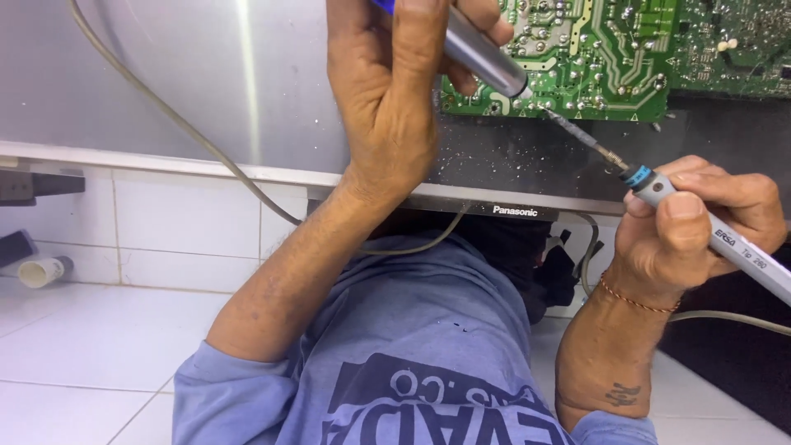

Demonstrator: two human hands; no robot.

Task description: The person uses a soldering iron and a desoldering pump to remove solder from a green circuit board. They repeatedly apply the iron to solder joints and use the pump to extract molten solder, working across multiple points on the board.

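Note:
My left hand (387, 99) is shut on a silver metal suction tube with a blue top (486, 59), its nozzle resting on the lower left part of a green circuit board (610, 58). My right hand (692, 222) grips a grey soldering iron (729, 241) with a blue collar. Its thin tip (577, 132) points up and left, ending at the board's lower edge just beside the tube's nozzle. A thin bracelet sits on my right wrist.
The board is mounted on a large grey metal back panel (206, 82) with a dark speckled strip (511, 156) under the board. A grey cable (189, 132) runs down across the panel. White tiles (82, 330), a white tube end (41, 270) and my blue shirt (412, 346) lie below.

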